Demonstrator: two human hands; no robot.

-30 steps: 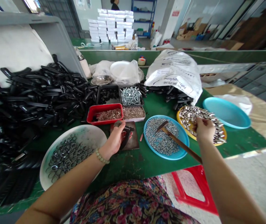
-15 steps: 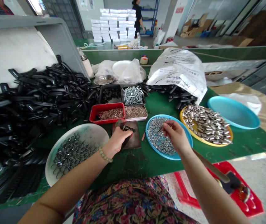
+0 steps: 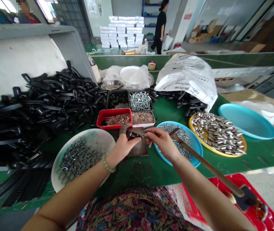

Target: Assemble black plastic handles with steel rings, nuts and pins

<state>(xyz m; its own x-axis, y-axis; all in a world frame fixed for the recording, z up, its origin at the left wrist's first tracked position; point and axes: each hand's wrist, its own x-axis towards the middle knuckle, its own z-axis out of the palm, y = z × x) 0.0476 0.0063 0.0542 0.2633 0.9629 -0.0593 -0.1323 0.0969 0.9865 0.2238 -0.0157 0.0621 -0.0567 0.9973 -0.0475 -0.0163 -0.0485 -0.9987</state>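
Black clip (image 3: pixel 132 134) sat held tight in the left hand (image 3: pixel 123 147) over a brown board (image 3: pixel 141 148), while the right hand (image 3: pixel 163 143) pinched a tiny silver nut (image 3: pixel 145 135) firmly between finger and thumb, right by the clip

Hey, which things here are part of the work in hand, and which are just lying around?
In use: left hand gripping a black plastic part; right hand pinching a small metal nut; blue plate of nuts.
Lying around: heap of black plastic parts; screw tray; white sack.
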